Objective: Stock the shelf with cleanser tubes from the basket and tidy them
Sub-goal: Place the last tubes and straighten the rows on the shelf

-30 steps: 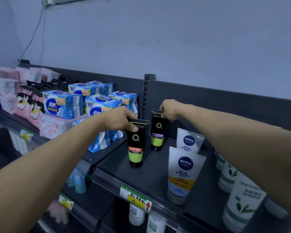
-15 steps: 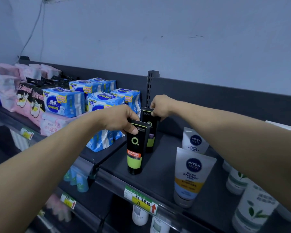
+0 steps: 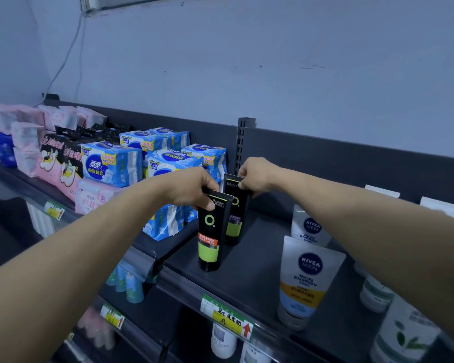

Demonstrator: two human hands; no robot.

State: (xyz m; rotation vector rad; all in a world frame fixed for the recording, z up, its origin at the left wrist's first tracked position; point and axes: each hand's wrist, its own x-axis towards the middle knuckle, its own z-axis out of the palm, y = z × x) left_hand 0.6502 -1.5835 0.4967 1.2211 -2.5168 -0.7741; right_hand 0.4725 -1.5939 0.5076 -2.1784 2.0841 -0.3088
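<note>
Two bare hands are reaching over the dark shelf (image 3: pixel 254 273), each gripping one of two black tubes with green bands that are standing cap-down near the shelf's left end. The left hand (image 3: pixel 192 188) is pinching the top edge of the front black tube (image 3: pixel 211 231), thumb on its face and the other fingers curled behind. The right hand (image 3: pixel 256 174) is pinching the top of the rear black tube (image 3: pixel 235 205), which is standing just behind the front one and partly hidden by it. To the right, two white tubes with a blue round logo are standing one behind the other: the front white tube (image 3: pixel 306 279) near the shelf lip and the rear white tube (image 3: pixel 308 226) farther back. Several blue packs (image 3: pixel 110 166) are sitting stacked on the neighbouring shelf to the left. One yellow price tag (image 3: pixel 227 317) is hanging on the shelf's front rail.
</note>
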